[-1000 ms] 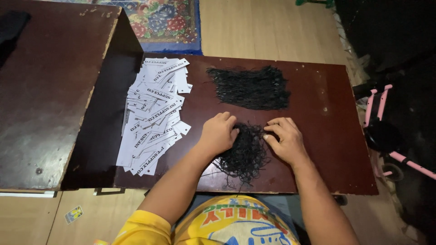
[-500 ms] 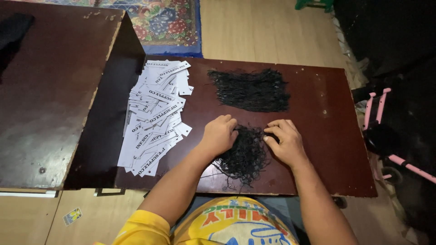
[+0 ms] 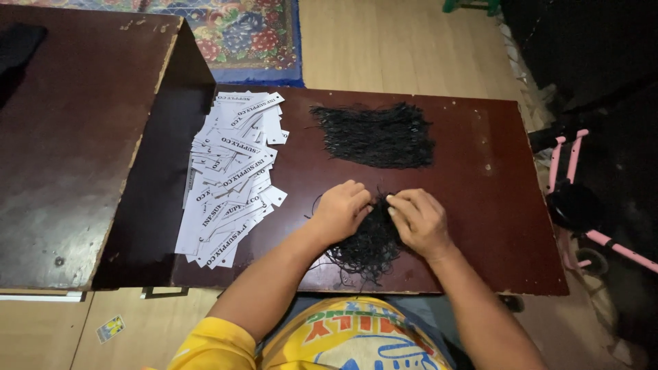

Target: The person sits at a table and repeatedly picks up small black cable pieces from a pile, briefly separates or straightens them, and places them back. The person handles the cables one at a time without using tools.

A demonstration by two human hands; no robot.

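- head view: low dark table (image 3: 480, 205), seen from above.
- left hand (image 3: 340, 212) and right hand (image 3: 419, 220) meet at the table's near edge, on a loose tangle (image 3: 367, 250) of black strings.
- both hands' fingertips pinched shut on strands at the tangle's top; fingers nearly touching.
- neat string pile (image 3: 375, 135) lies at the table's far middle, apart from the hands.
- white tags (image 3: 229, 181) spread over the table's left end, printed, overlapping.
- bigger dark board (image 3: 68, 137) left of the table; patterned rug (image 3: 233, 34) beyond it.
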